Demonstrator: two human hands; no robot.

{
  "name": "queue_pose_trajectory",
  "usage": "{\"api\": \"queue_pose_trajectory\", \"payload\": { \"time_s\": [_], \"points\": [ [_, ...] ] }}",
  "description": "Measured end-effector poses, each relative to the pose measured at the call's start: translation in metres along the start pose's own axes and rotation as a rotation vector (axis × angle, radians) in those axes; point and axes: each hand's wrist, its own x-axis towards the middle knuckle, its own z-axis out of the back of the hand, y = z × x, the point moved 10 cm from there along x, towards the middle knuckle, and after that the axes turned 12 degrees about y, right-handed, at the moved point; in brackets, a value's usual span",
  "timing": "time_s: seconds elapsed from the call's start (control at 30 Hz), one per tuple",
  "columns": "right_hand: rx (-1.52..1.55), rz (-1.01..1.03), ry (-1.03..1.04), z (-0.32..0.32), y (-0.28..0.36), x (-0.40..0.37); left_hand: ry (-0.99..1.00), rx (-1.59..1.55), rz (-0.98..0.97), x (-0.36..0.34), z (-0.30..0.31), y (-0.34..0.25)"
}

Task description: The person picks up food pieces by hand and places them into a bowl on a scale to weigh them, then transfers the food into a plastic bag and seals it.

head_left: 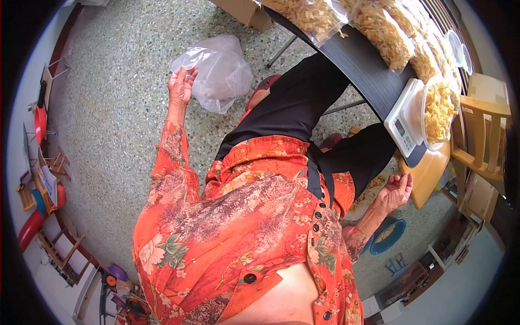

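Note:
My left hand (182,84) is closed at the edge of a clear plastic bag (222,76), which spreads out beside it above the floor. My right hand (395,193) is held low by the near end of the black table (368,67), its fingers bent together; whatever may be between the fingertips is too small to make out. Close to it, a white digital scale (402,125) stands on the table end. On the scale rests a clear round tub (424,111) filled with yellow dried flakes (441,111).
Several filled bags of pale yellow flakes (382,35) lie along the table. A wooden chair (479,135) stands at right, near a wooden stool (428,179). Below are a blue basin (389,238) and a small blue stool (396,264). A cardboard box (244,11) sits on the speckled floor.

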Motion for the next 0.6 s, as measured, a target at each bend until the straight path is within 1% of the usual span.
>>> {"api": "queue_pose_trajectory", "payload": {
  "time_s": [0.1, 0.17, 0.2, 0.27, 0.3, 0.33, 0.37, 0.4, 0.43, 0.5, 0.53, 0.57, 0.6],
  "points": [
    [0.036, 0.005, 0.045, -0.021, 0.005, 0.001, -0.02, -0.048, -0.021, -0.004, -0.008, -0.011],
    [0.062, 0.016, 0.053, -0.03, 0.007, -0.004, -0.015, 0.06, -0.082, 0.008, 0.0, -0.02],
    [0.061, 0.003, 0.067, -0.035, 0.006, -0.007, -0.012, 0.061, -0.082, 0.012, 0.005, -0.018],
    [0.057, -0.01, 0.085, -0.035, 0.005, -0.009, -0.089, 0.181, -0.163, 0.012, 0.017, -0.026],
    [0.056, -0.021, 0.095, -0.033, 0.003, -0.011, -0.09, 0.181, -0.163, 0.013, 0.02, -0.023],
    [0.054, -0.033, 0.105, -0.03, 0.0, -0.012, -0.11, 0.166, -0.204, 0.011, 0.022, -0.025],
    [0.051, -0.037, 0.103, -0.026, -0.002, -0.015, -0.13, 0.151, -0.244, 0.007, 0.024, -0.028],
    [0.047, -0.036, 0.092, -0.022, -0.004, -0.016, -0.131, 0.151, -0.24, 0.004, 0.026, -0.028],
    [0.043, -0.03, 0.079, -0.018, -0.003, -0.017, -0.14, 0.124, -0.29, 0.002, 0.031, -0.033],
    [-0.107, -0.015, 0.0, -0.023, 0.006, -0.019, -0.167, 0.073, -0.404, -0.002, 0.035, -0.041],
    [-0.177, -0.002, 0.002, -0.028, 0.013, -0.015, -0.074, 0.058, -0.376, -0.002, 0.043, -0.035],
    [-0.241, 0.054, -0.038, -0.027, 0.023, -0.01, 0.037, 0.038, -0.345, 0.0, 0.05, -0.026],
    [-0.283, 0.129, 0.03, -0.025, 0.036, -0.009, 0.152, 0.072, -0.279, 0.003, 0.033, -0.017]
  ]
}}
